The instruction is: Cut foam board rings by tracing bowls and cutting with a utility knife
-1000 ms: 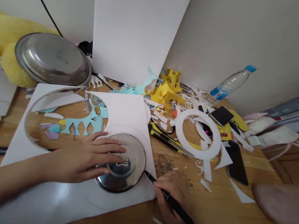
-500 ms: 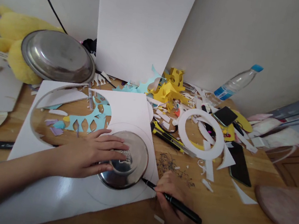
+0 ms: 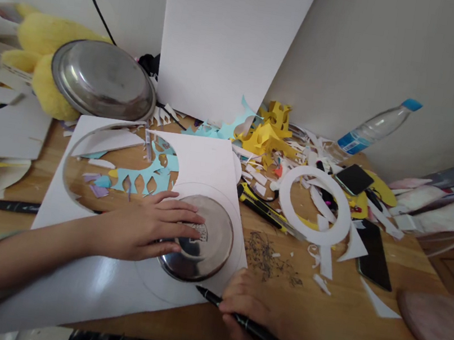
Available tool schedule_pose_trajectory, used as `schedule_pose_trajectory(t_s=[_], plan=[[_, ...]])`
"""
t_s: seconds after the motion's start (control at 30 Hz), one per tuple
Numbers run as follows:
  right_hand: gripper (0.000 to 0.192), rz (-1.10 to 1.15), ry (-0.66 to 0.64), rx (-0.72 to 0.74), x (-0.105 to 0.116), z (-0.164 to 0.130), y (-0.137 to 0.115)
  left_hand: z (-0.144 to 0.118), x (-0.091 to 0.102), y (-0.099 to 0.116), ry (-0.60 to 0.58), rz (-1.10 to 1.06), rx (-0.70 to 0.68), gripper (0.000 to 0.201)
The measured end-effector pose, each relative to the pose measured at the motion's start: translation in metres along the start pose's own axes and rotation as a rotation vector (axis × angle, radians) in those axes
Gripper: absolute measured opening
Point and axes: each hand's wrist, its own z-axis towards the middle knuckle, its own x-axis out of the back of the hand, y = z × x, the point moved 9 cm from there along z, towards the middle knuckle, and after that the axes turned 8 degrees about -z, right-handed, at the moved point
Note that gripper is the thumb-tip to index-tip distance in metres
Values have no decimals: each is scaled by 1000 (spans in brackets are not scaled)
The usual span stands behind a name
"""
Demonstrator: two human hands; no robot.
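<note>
A small round metal plate (image 3: 220, 231) lies bottom up on a white board (image 3: 207, 158). My left hand (image 3: 150, 229) rests flat on it, fingers spread. Held in my right hand (image 3: 246, 312) is a black pen (image 3: 266, 335), its tip at the board just below the plate's near rim. Whether the tip touches the board cannot be made out. Faint curved pencil-like lines surround the plate. The board has a large round hole at its left, through which light blue paper scraps (image 3: 152, 184) show.
Behind stand a larger metal dish (image 3: 104, 80), a yellow plush toy (image 3: 55, 65) and a white panel (image 3: 230, 34). On the right lie a yellow-black utility knife (image 3: 262, 206), a white ring (image 3: 285, 193), a phone (image 3: 376, 257), paper scraps and a plastic bottle (image 3: 373, 129).
My right hand has brought the pen tip from the plate's lower right rim round to the left, below its near edge. My left hand stays on the plate. The view has shifted slightly.
</note>
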Motion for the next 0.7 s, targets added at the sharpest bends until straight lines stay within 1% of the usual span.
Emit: schedule_pose_trajectory(t_s=[0.2, 0.4, 0.53, 0.7], plan=[[31, 21, -43, -22, -11, -5, 5, 0, 1, 2, 16, 2, -14, 35], [25, 19, -37, -66, -8, -6, 9, 0, 0, 0, 8, 27, -15, 36], [16, -38, 10, -159, 1, -12, 19, 0, 0, -1, 13, 25, -12, 35], [14, -120, 134, -329, 14, -28, 41, -1, -1, -1, 18, 5, -14, 35]])
